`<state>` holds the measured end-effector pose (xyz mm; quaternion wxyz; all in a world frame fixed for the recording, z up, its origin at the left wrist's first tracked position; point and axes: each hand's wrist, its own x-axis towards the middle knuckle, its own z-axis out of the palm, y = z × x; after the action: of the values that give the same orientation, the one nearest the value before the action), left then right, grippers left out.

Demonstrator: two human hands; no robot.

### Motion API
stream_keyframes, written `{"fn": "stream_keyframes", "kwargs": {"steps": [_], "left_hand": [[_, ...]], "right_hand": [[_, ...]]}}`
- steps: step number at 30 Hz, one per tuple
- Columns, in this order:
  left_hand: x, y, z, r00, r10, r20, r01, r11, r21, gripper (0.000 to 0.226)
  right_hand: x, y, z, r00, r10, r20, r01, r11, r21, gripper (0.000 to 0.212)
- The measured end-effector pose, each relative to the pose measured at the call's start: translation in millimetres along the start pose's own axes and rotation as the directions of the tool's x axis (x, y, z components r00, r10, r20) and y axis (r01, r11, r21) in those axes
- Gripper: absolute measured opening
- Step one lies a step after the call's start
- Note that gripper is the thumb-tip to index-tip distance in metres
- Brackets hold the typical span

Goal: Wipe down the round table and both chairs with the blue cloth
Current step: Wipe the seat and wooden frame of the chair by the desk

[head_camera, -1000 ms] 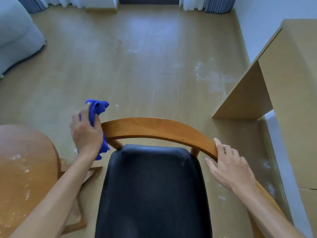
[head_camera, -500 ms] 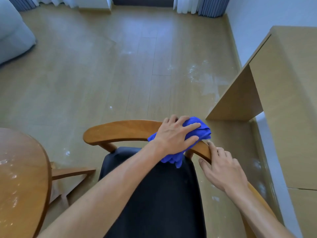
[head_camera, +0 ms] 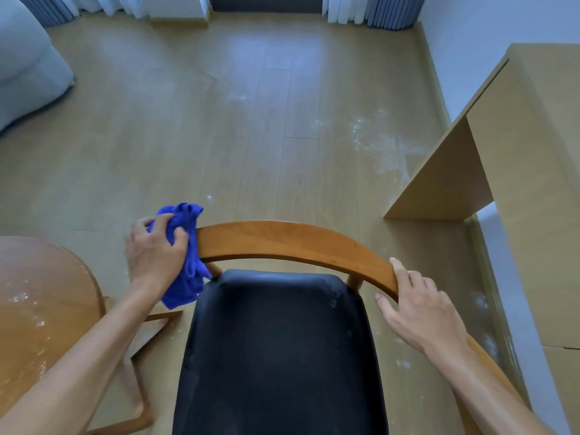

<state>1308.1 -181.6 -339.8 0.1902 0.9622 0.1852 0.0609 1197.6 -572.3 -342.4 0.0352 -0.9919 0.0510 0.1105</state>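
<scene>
Left hand (head_camera: 153,252) fingers curl round the blue cloth (head_camera: 186,262) at the chair rail (head_camera: 292,241); right hand (head_camera: 420,309) rests flat, fingers straight.

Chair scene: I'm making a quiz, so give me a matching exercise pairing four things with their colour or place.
Things:
1 cloth
2 seat
3 table
4 right hand

Descriptions:
A black
B at the left edge, glossy wood
C blue, gripped by the left hand
D on the right end of the backrest

Pairs: 1-C, 2-A, 3-B, 4-D

A single head-worn view looks forward and steeply down, close over the chair (head_camera: 282,243) and floor (head_camera: 219,120).
</scene>
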Motion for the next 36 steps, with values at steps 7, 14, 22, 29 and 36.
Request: {"fn": "stream_keyframes", "kwargs": {"steps": [7,14,22,29,36], "left_hand": [[-17.8,41.3,20.5,0.994,0.102,-0.024,-0.101,0.994,0.040,0.043],[-77.0,154.5,69.0,0.843,0.535,0.056,-0.537,0.844,0.014,0.036],[-16.4,53.0,28.7,0.939,0.340,0.045,-0.340,0.940,-0.008,0.036],[0.9,2.3,8.2,0.997,0.072,-0.011,-0.072,0.997,-0.036,0.032],[-39.1,111.1,55.4,0.932,0.362,0.033,-0.363,0.928,0.081,0.032]], "right_hand": [[0.9,-0.5,3.6,1.000,-0.005,-0.012,0.005,1.000,-0.021,0.072],[2.8,-1.3,4.6,1.000,0.016,-0.001,-0.016,1.000,-0.027,0.073],[2.5,-1.3,2.4,1.000,0.017,0.021,-0.017,1.000,-0.024,0.072],[3.2,-0.7,4.7,0.999,0.028,0.016,-0.027,0.999,-0.038,0.073],[4.0,-2.5,4.3,0.999,0.019,0.033,-0.018,1.000,-0.009,0.075]]}}
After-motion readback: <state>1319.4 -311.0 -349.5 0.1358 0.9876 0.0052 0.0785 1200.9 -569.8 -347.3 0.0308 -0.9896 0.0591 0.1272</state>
